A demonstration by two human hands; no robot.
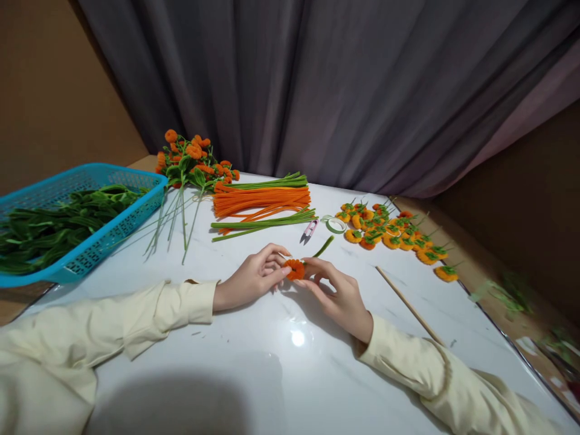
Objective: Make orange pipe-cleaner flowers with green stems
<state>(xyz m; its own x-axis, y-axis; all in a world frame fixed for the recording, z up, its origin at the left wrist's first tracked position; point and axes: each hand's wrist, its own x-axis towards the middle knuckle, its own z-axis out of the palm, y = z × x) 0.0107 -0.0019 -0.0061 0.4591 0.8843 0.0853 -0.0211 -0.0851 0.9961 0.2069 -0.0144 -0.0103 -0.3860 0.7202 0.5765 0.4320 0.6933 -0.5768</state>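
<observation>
Between my two hands is a small orange pipe-cleaner flower [294, 269], its ridged round face turned toward me. My left hand [256, 275] pinches its left edge between thumb and fingers. From the other side my right hand [333, 290] has thumb and index finger closed at the flower's right edge. A green pipe cleaner [324, 246] sticks out behind the right fingers, up and to the right; where it joins the flower is hidden. Just beyond the hands lie pink-handled thread snips [309, 231] and a roll of green tape [336, 225].
Orange pipe cleaners [263, 201] and green pipe cleaners [267, 223] lie in bundles ahead. Finished orange flowers on stems [194, 151] are heaped at back left, beside a blue basket [113, 232] of green leaves. Several yellow-orange flower heads [392, 240] and a wooden stick [410, 305] lie right.
</observation>
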